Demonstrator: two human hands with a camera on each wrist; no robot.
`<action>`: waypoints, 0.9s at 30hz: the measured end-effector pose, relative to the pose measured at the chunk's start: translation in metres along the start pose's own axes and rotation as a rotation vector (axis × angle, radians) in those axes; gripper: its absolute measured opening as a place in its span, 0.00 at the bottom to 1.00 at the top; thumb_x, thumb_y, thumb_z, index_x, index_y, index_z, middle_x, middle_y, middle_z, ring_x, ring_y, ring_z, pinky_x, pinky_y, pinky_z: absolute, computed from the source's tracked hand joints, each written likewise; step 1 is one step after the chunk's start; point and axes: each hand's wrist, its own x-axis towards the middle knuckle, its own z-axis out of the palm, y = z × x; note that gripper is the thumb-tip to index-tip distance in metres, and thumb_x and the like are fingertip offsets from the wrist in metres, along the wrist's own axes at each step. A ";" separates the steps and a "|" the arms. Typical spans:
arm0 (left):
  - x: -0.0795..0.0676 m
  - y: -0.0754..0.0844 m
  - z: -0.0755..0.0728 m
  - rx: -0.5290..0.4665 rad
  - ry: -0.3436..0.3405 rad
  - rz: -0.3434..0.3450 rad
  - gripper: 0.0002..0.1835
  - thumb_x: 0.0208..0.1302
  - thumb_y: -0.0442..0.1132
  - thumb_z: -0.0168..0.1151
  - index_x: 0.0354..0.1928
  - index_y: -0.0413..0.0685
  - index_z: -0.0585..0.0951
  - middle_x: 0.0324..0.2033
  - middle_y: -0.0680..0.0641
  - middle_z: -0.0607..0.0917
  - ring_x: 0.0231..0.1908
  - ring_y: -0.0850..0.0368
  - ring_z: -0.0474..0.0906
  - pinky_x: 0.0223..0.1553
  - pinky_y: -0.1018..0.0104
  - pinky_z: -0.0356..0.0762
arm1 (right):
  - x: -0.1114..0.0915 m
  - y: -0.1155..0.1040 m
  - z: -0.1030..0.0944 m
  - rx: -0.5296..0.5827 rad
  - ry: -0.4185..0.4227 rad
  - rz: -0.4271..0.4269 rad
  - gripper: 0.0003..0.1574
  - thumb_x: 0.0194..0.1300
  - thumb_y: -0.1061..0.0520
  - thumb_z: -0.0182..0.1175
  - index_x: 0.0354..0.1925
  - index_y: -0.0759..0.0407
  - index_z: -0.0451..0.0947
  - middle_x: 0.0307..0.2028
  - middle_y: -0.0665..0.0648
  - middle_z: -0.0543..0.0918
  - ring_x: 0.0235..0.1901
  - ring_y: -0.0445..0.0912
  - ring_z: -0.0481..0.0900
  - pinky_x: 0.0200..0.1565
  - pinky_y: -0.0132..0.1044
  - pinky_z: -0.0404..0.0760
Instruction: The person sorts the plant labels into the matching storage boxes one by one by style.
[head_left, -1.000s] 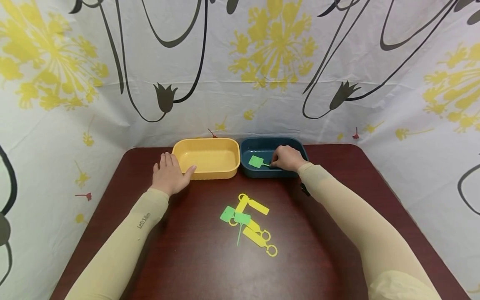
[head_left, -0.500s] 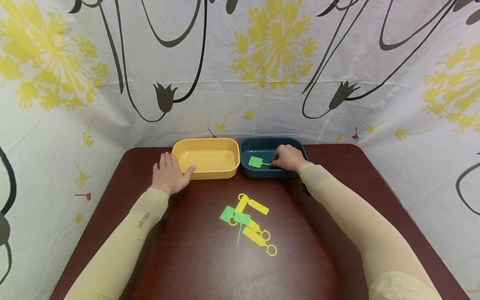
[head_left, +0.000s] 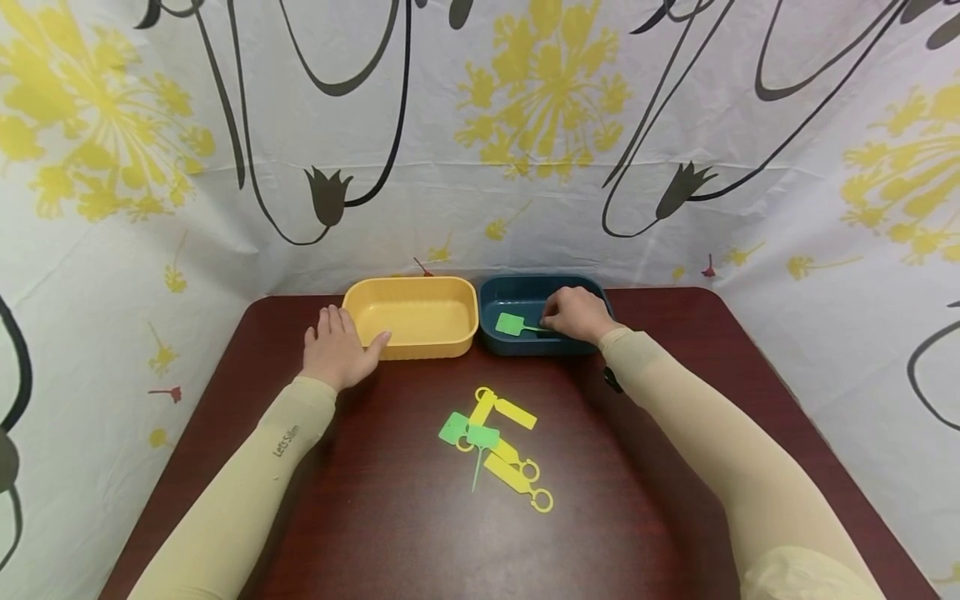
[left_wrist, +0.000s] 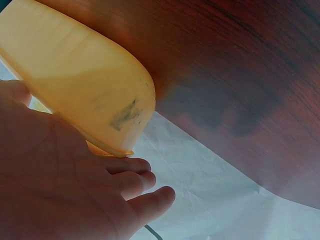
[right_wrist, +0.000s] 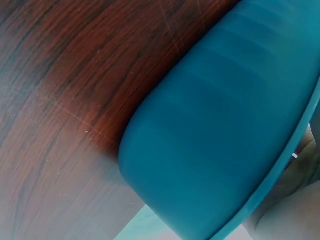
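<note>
My right hand (head_left: 576, 314) reaches over the front wall of the dark blue bin (head_left: 517, 343) with its fingers curled. Its fingertips pinch the thin tail of a green tag (head_left: 510, 324), whose square head lies on the bin floor. In the right wrist view the bin's wall (right_wrist: 215, 120) hides most of that hand. My left hand (head_left: 339, 348) is spread with straight fingers at the left front corner of the yellow bin (head_left: 427, 352). The left wrist view has its palm and fingers (left_wrist: 150, 202) against the bin's rim.
On the dark red table (head_left: 420, 550), several yellow ring tags (head_left: 507, 473) lie in a loose pile with green tags (head_left: 483, 436) among them. The two bins stand side by side at the far edge, before a patterned white cloth (head_left: 420, 200).
My right hand has risen and shifted slightly right, so more of the green tag's tail shows. The left hand and the pile on the table stay as they were.
</note>
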 end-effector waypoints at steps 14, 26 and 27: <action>0.001 0.000 0.000 0.009 -0.008 0.002 0.57 0.71 0.72 0.34 0.74 0.20 0.44 0.74 0.21 0.45 0.74 0.26 0.39 0.69 0.30 0.43 | -0.013 -0.010 -0.005 0.015 0.081 -0.010 0.12 0.68 0.50 0.66 0.47 0.52 0.87 0.39 0.52 0.86 0.37 0.46 0.83 0.39 0.48 0.81; 0.001 0.000 0.001 0.009 -0.003 0.000 0.58 0.71 0.73 0.34 0.74 0.20 0.44 0.74 0.22 0.46 0.74 0.26 0.40 0.69 0.30 0.43 | -0.021 -0.016 -0.004 0.012 0.143 -0.005 0.16 0.68 0.48 0.66 0.50 0.52 0.87 0.38 0.51 0.87 0.35 0.45 0.83 0.38 0.48 0.82; 0.000 0.000 0.000 0.008 -0.002 0.000 0.58 0.71 0.73 0.34 0.74 0.20 0.44 0.74 0.22 0.46 0.74 0.26 0.40 0.69 0.30 0.43 | -0.022 -0.016 -0.004 0.010 0.148 -0.006 0.15 0.68 0.48 0.66 0.50 0.51 0.87 0.38 0.50 0.87 0.35 0.44 0.83 0.38 0.47 0.82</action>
